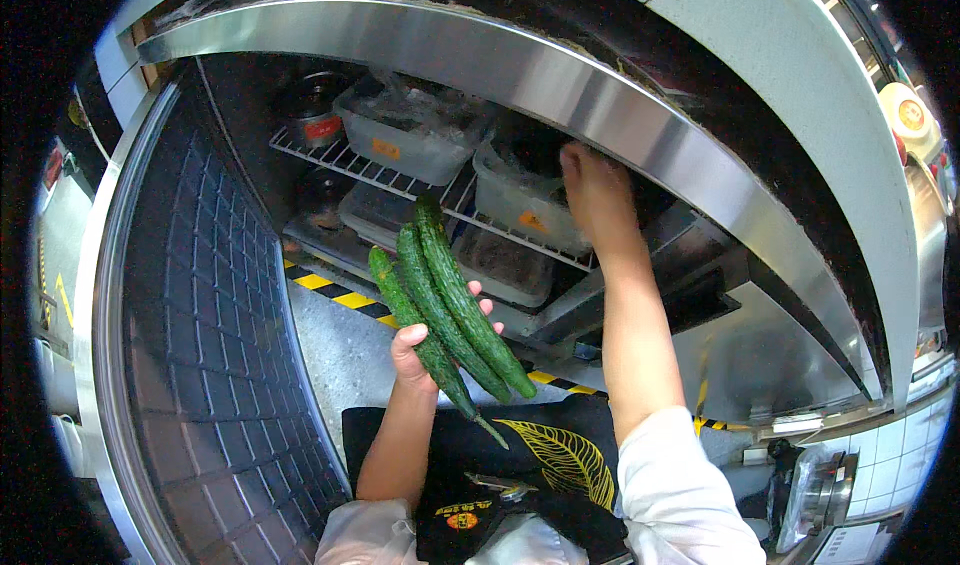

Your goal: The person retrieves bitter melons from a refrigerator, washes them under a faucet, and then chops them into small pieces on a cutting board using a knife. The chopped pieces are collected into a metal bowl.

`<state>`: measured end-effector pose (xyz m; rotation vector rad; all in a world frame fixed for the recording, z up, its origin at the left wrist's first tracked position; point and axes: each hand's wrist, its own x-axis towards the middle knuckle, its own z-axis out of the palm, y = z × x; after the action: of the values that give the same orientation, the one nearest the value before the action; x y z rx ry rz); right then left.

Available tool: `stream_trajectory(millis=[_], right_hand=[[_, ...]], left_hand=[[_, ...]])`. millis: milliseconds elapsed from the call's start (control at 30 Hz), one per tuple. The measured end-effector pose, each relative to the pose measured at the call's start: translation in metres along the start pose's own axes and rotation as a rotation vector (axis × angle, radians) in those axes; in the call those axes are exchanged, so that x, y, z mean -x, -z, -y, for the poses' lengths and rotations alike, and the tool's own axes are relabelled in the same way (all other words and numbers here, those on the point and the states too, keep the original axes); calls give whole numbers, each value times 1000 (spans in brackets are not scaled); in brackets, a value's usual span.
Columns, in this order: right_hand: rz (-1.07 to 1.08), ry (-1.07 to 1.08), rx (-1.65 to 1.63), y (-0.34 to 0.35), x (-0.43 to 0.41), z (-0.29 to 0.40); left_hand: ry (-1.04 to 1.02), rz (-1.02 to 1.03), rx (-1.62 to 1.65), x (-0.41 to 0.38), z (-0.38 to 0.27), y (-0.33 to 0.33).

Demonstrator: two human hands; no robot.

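Note:
Three long green cucumbers [450,302] lie side by side in my left hand [416,351], its thumb on one side and fingertips showing on the other. My right hand [596,190] reaches into an under-counter cabinet, at the right end of a translucent plastic tub [525,197] on the wire shelf [360,166]. Its fingertips are in shadow and blurred, so whether they hold anything is hidden. To the left of that tub stands another plastic tub [409,141] with plastic wrapping in it, and beside it a round metal container [319,126].
The open cabinet door [217,340] stands at my left. Above the opening runs a steel counter edge [480,47]. Lidded containers [502,261] sit below the wire shelf. Yellow-black striped tape [337,295] marks the floor along the cabinet's base.

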<state>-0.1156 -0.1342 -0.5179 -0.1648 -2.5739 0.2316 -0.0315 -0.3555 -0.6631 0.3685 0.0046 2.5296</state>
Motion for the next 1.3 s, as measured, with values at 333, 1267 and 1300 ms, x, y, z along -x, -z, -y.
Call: stream_trajectory(millis=[333,1267,1300], right_hand=[[368,-161,182,-68,-76,-21],[156,520,-404,-10,223,64],[188,493,-449,-9,231,71]], left_hand=[[10,-19,21,24,-3,44],[-89,19,-147,30,-9,49],[-88,35,-109,32,-9,47]])
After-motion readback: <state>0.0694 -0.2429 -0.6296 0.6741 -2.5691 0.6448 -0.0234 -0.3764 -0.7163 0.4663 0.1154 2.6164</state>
